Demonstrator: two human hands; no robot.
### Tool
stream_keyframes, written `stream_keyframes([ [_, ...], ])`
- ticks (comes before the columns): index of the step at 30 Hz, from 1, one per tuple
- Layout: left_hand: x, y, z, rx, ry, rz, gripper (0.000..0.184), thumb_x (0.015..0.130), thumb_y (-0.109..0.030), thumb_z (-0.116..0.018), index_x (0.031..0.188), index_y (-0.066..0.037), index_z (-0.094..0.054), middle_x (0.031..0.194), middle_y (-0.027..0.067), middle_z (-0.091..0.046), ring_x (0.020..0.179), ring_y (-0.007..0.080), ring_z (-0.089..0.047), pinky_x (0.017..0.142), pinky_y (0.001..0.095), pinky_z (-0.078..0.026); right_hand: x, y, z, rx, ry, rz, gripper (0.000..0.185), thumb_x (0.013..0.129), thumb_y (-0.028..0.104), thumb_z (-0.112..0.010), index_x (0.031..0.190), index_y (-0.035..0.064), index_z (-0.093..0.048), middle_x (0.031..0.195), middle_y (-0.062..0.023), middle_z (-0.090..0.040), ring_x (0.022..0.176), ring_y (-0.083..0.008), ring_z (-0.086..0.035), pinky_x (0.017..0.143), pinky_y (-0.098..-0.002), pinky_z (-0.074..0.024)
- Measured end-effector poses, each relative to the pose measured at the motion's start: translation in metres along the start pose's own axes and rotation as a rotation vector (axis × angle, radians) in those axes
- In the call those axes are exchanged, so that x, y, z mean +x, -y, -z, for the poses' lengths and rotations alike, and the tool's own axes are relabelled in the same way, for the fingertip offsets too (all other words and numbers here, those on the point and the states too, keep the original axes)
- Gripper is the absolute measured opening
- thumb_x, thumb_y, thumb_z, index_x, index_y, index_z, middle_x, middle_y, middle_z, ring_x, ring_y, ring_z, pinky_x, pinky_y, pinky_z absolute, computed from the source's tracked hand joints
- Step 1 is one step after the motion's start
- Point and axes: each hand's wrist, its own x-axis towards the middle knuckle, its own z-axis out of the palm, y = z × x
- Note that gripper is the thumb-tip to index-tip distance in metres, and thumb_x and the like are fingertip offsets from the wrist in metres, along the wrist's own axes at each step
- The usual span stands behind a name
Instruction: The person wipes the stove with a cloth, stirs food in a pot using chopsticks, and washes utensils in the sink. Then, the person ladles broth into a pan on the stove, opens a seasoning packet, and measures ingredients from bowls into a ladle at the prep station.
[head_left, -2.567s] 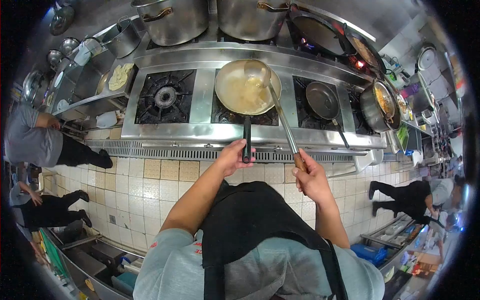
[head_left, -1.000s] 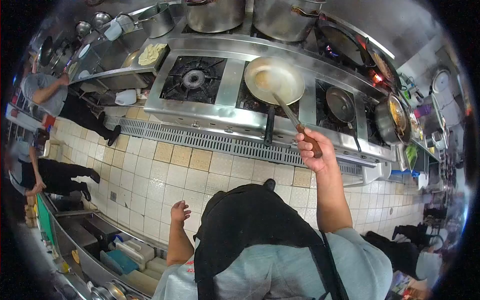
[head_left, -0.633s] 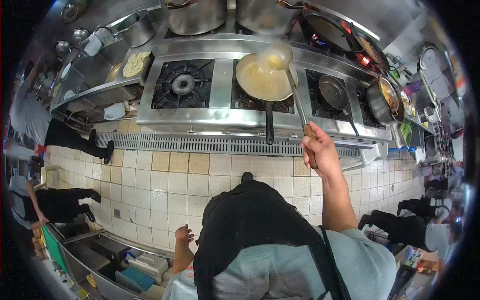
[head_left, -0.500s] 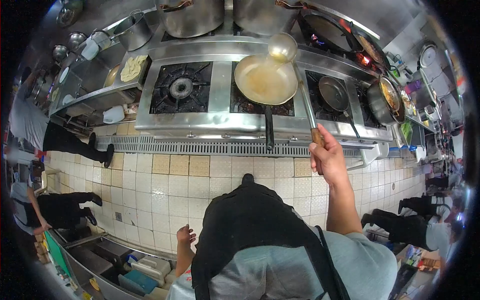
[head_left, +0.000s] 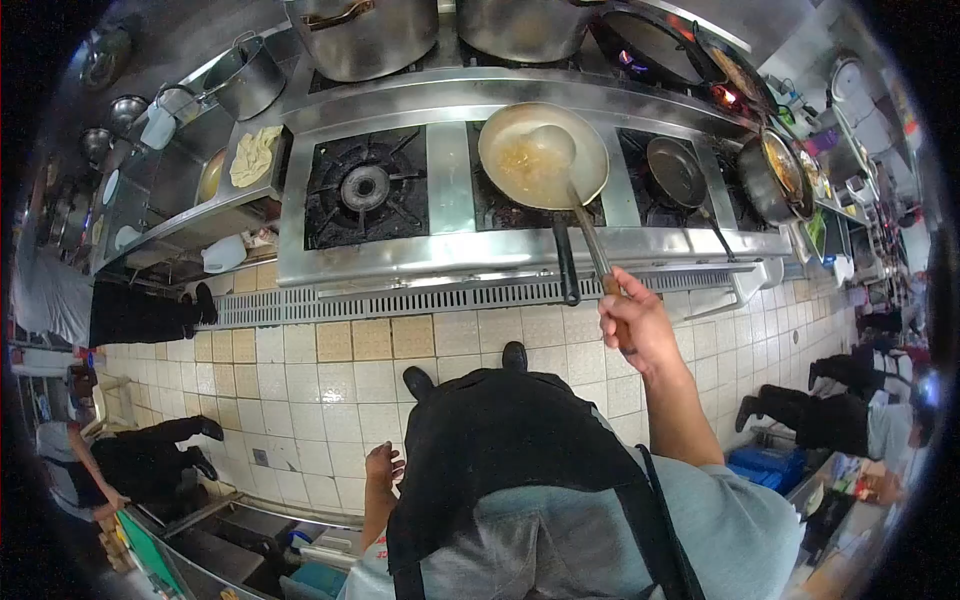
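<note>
My right hand [head_left: 640,322] is wrapped round the wooden handle of a long ladle [head_left: 592,238]. The bowl of the ladle rests low inside a pale frying pan [head_left: 595,125] on the middle burner, in cloudy, brownish liquid [head_left: 522,172] with pieces in it. The pan's black handle [head_left: 566,262] points toward me, just left of the ladle, and no hand is on it. My left hand [head_left: 384,464] hangs low beside my black apron, away from the stove, its fingers slightly apart and nothing in them.
A bare gas burner [head_left: 365,188] is left of the pan, a small dark skillet [head_left: 676,172] right of it. Large stockpots [head_left: 365,45] stand behind. Flames burn by a dark wok [head_left: 650,50]. A folded cloth [head_left: 256,156] lies left. People stand at both sides.
The ladle has come down from above the pan's rim into the liquid, its bowl now inside the pan. My view has shifted slightly, and both my shoes now show.
</note>
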Motion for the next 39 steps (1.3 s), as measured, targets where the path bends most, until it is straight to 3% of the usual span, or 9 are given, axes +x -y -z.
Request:
stream_keyframes([
  [5, 0.050, -0.018, 0.072, 0.293, 0.051, -0.123, 0.039, 0.089, -0.031, -0.051, 0.118, -0.005, -0.052, 0.093, 0.0082, -0.060, 0.060, 0.0201, -0.058, 0.049, 0.0333, -0.045, -0.005, -0.001, -0.038, 0.570, 0.191, -0.116, 0.028, 0.085, 0.006, -0.053, 0.112, 0.0079, -0.051, 0.076, -0.0071, -0.054, 0.053, -0.0116, -0.049, 0.040, -0.0208, -0.0395],
  [7, 0.062, -0.040, 0.100, 0.021, -0.059, 0.007, 0.039, 0.089, -0.031, -0.052, 0.117, -0.005, -0.053, 0.092, 0.0093, -0.060, 0.059, 0.0208, -0.058, 0.050, 0.0338, -0.045, -0.010, -0.007, -0.058, 0.561, 0.182, -0.117, 0.025, 0.085, 0.006, -0.052, 0.109, 0.0079, -0.054, 0.077, -0.0077, -0.055, 0.053, -0.0116, -0.049, 0.039, -0.0205, -0.0397],
  [17, 0.129, -0.162, 0.166, 0.156, -0.112, -0.110, 0.042, 0.085, -0.035, -0.056, 0.115, -0.006, -0.054, 0.091, 0.0102, -0.061, 0.060, 0.0192, -0.059, 0.047, 0.0323, -0.044, -0.035, -0.028, -0.116, -0.245, -0.304, 0.285, 0.059, 0.083, 0.003, -0.052, 0.138, 0.0021, -0.031, 0.074, -0.0045, -0.052, 0.048, -0.0078, -0.048, 0.035, -0.0213, -0.0378],
  [21, 0.134, -0.213, 0.137, 0.149, -0.172, -0.397, 0.044, 0.083, -0.032, -0.060, 0.113, 0.001, -0.055, 0.099, 0.0124, -0.062, 0.075, 0.0244, -0.063, 0.062, 0.0342, -0.051, -0.017, -0.037, -0.106, -0.500, -0.380, 0.444, 0.058, 0.083, -0.002, -0.048, 0.139, 0.0052, -0.032, 0.072, 0.0005, -0.049, 0.046, -0.0045, -0.042, 0.036, -0.0195, -0.0345],
  [23, 0.164, -0.238, 0.132, 0.208, -0.228, -0.753, 0.043, 0.084, -0.028, -0.061, 0.113, 0.004, -0.055, 0.103, 0.0147, -0.062, 0.089, 0.0249, -0.061, 0.079, 0.0319, -0.048, -0.007, -0.039, -0.110, -0.498, -0.394, 0.461, 0.058, 0.084, -0.003, -0.048, 0.139, 0.0054, -0.031, 0.073, 0.0004, -0.048, 0.046, -0.0037, -0.040, 0.037, -0.0190, -0.0330],
  [27, 0.126, -0.347, 0.122, -0.072, -0.253, -1.028, 0.040, 0.087, -0.022, -0.060, 0.118, 0.003, -0.053, 0.113, 0.0149, -0.058, 0.102, 0.0212, -0.055, 0.090, 0.0322, -0.042, -0.004, -0.040, -0.124, -0.390, -0.402, 0.459, 0.059, 0.084, -0.003, -0.050, 0.139, 0.0042, -0.031, 0.073, 0.0005, -0.048, 0.047, -0.0035, -0.039, 0.038, -0.0189, -0.0326],
  [34, 0.138, -0.567, 0.149, 0.160, -0.619, -1.300, 0.059, 0.082, -0.041, -0.061, 0.131, -0.010, -0.046, 0.135, 0.0262, -0.037, 0.129, 0.0377, -0.031, 0.107, 0.0420, -0.023, 0.000, -0.061, -0.181, -0.373, -0.548, 0.471, 0.058, 0.084, 0.000, -0.054, 0.138, 0.0048, -0.033, 0.068, 0.0011, -0.045, 0.046, -0.0037, -0.040, 0.037, -0.0188, -0.0328],
  [36, 0.153, -0.614, 0.147, 0.430, -0.842, -1.156, 0.066, 0.081, -0.055, -0.054, 0.137, -0.022, -0.040, 0.145, 0.0257, -0.019, 0.135, 0.0425, -0.013, 0.110, 0.0482, -0.012, -0.002, -0.067, -0.212, -0.369, -0.600, 0.457, 0.059, 0.083, 0.000, -0.054, 0.138, 0.0036, -0.033, 0.068, 0.0013, -0.046, 0.045, -0.0039, -0.039, 0.037, -0.0194, -0.0318],
  [39, 0.166, -0.666, 0.128, 0.665, -0.765, -0.983, 0.070, 0.080, -0.066, -0.046, 0.139, -0.031, -0.034, 0.149, 0.0236, -0.004, 0.135, 0.0461, 0.001, 0.109, 0.0548, -0.003, -0.001, -0.077, -0.254, -0.391, -0.701, 0.440, 0.060, 0.081, -0.002, -0.055, 0.137, 0.0023, -0.033, 0.069, 0.0014, -0.046, 0.044, -0.0042, -0.038, 0.036, -0.0202, -0.0301],
])
